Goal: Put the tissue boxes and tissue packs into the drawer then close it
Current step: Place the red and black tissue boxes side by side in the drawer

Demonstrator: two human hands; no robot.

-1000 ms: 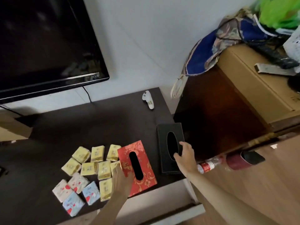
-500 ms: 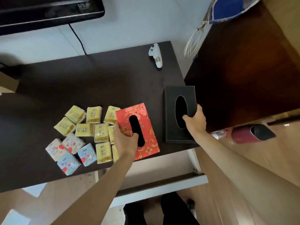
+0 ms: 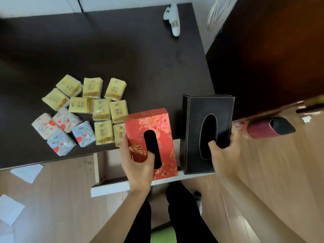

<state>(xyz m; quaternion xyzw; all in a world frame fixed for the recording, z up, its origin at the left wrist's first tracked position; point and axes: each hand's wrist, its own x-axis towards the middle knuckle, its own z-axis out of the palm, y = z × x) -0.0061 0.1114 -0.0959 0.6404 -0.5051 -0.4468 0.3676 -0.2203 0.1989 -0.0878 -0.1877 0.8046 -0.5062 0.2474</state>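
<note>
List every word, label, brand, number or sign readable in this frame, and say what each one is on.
"2": small tag on the white controller at the back of the dark table.
Yellow tissue packs: printed characters on each label, too blurred to read.
White and blue tissue packs: cartoon and heart prints, small text unreadable.
Red tissue box in the left hand: floral pattern, no text visible.
Black tissue box in the right hand: no text.

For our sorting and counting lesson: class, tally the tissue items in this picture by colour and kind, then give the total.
yellow tissue packs: 9 (one partly hidden by the red box)
white tissue packs with red hearts: 2
blue tissue packs: 2
red tissue box: 1
black tissue box: 1
Total: 15
</note>
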